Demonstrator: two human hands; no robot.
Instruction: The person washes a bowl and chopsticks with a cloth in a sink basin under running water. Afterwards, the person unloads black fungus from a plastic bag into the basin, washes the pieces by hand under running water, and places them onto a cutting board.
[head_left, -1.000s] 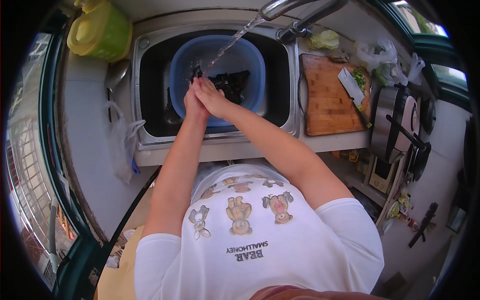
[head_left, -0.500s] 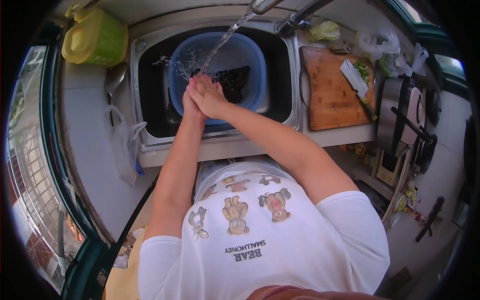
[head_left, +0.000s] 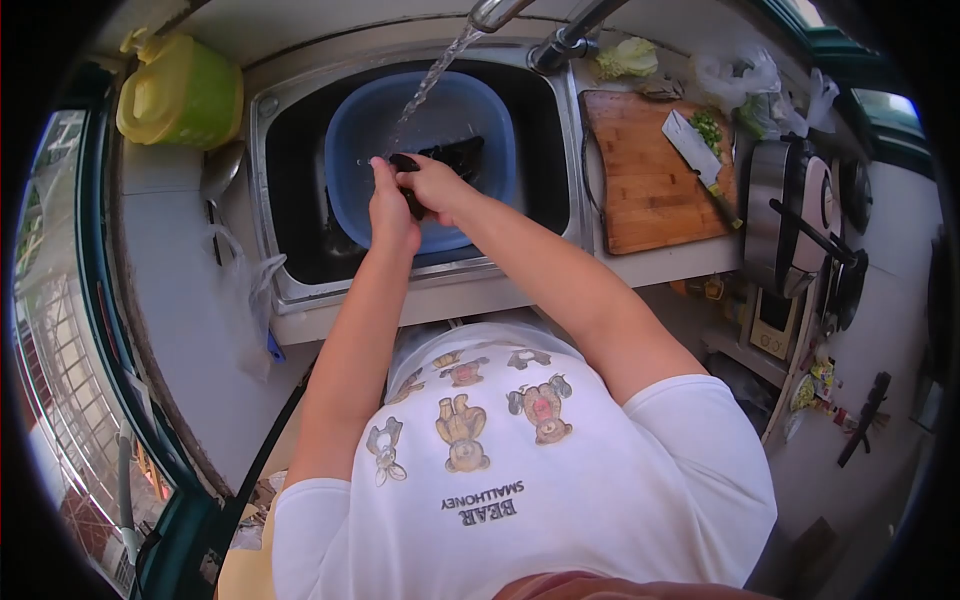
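Over the blue basin (head_left: 348,125), my left hand (head_left: 391,208) and my right hand (head_left: 440,190) are closed around a small black piece (head_left: 408,182). Its exact kind cannot be made out. It sticks up between my hands and shows again below my right fingers. More black pieces (head_left: 458,158) lie in the basin, partly behind my right hand. From the faucet (head_left: 495,14), a stream of water (head_left: 438,72) falls into the basin just beyond my fingers.
The basin stands in a metal sink (head_left: 262,190). To the right, a wooden cutting board (head_left: 635,170) bears a knife (head_left: 695,150) and chopped greens (head_left: 706,128). Leafy cabbage (head_left: 628,59) lies behind it. A yellow-green container (head_left: 185,95) and a plastic bag (head_left: 245,305) are at left.
My hands were pressed together under the splashing stream. Now they are apart at the palms, nearer to me, and gripping the black piece. The camera view has shifted slightly.
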